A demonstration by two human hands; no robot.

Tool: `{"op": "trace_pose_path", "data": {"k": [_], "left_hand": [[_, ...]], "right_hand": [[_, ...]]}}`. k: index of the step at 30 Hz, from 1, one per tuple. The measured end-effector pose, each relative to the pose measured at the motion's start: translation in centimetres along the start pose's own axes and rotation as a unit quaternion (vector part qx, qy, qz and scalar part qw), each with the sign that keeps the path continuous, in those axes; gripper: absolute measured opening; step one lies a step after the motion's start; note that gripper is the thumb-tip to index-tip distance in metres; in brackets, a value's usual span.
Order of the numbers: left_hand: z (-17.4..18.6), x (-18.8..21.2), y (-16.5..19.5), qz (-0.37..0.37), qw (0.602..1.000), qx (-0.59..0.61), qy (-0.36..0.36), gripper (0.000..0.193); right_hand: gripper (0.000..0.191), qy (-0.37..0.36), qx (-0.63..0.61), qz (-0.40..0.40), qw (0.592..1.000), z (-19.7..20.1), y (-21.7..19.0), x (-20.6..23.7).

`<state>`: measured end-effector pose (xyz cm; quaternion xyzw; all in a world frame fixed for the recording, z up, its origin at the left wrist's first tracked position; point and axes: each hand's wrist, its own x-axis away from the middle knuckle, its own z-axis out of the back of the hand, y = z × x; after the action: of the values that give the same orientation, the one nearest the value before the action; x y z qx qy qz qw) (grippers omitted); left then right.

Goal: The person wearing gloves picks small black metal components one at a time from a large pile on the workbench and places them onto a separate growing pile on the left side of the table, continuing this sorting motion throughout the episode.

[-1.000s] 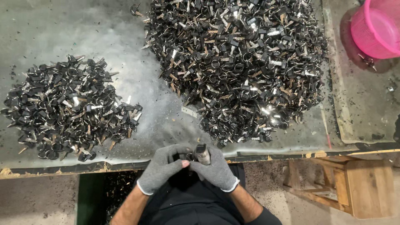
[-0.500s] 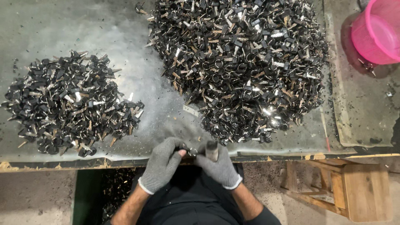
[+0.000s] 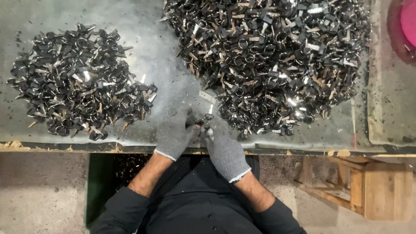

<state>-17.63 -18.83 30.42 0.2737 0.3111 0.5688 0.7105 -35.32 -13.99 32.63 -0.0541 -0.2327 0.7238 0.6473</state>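
Note:
Both my hands wear grey knit gloves and meet at the near edge of a grey metal-topped table (image 3: 143, 52). My left hand (image 3: 174, 134) and my right hand (image 3: 224, 152) pinch a small dark metal piece with a ring (image 3: 203, 121) between their fingertips. A large heap of small black and metal parts (image 3: 271, 56) lies just beyond my right hand. A smaller heap of similar parts (image 3: 80, 99) lies to the left of my left hand.
A pink plastic tub (image 3: 408, 19) stands at the far right edge. A wooden stool or crate (image 3: 368, 186) sits on the floor at the lower right. A dark green bin (image 3: 102, 173) with scrap is under the table edge.
My hands have moved forward from below the table edge onto the tabletop, toward the foot of the large heap, still working a small piece together.

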Motion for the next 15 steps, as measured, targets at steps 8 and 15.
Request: {"op": "trace_pose_path", "data": {"k": [8, 15], "left_hand": [[-1.2, 0.0, -1.3, -0.063, 0.992, -0.095, -0.048, 0.02], [-1.9, 0.2, -1.2, -0.119, 0.985, -0.124, -0.03, 0.015]], "right_hand": [[0.037, -0.075, -0.047, -0.018, 0.996, 0.6, -0.1, -3.0], [0.027, -0.042, 0.083, 0.015, 0.996, 1.7, -1.6, -3.2]]}}
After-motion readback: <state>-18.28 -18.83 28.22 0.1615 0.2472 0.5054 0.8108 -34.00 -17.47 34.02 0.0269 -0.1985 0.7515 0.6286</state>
